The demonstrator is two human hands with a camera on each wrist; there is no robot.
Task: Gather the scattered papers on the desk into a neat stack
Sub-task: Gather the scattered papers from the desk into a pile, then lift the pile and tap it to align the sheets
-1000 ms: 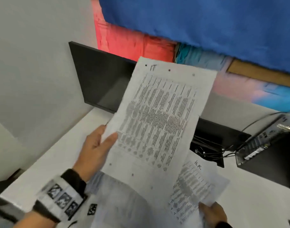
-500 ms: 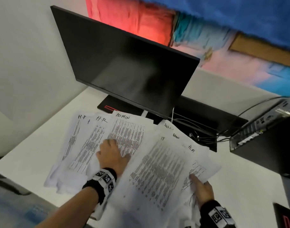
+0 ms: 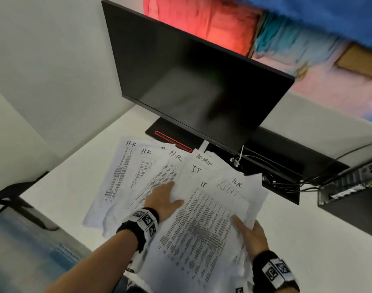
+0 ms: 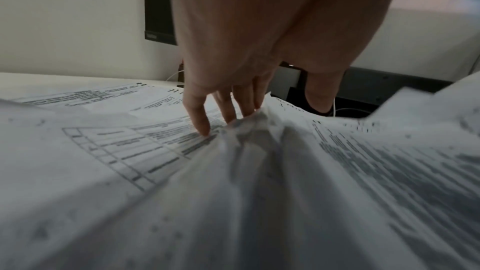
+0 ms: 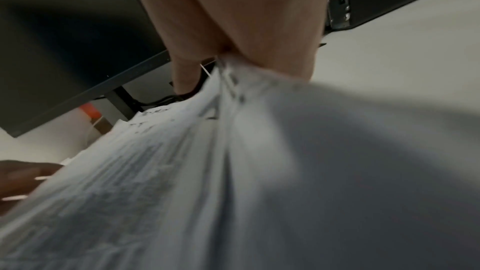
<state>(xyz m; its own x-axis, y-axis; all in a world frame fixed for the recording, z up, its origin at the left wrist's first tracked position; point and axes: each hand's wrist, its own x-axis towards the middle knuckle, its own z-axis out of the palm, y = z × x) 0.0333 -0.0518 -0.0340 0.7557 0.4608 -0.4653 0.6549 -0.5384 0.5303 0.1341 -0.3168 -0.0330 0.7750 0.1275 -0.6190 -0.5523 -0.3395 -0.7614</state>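
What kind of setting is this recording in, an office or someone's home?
Most likely an office desk. A dark monitor stands on a white desk, a computer box with cables sits to the right, and printed papers headed H.R, IT and ADMIN lie fanned out under both hands.

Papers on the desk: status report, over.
Left hand flat on fanned papers. Right hand pinching the IT sheet. No neat stack yet. Monitor close behind.
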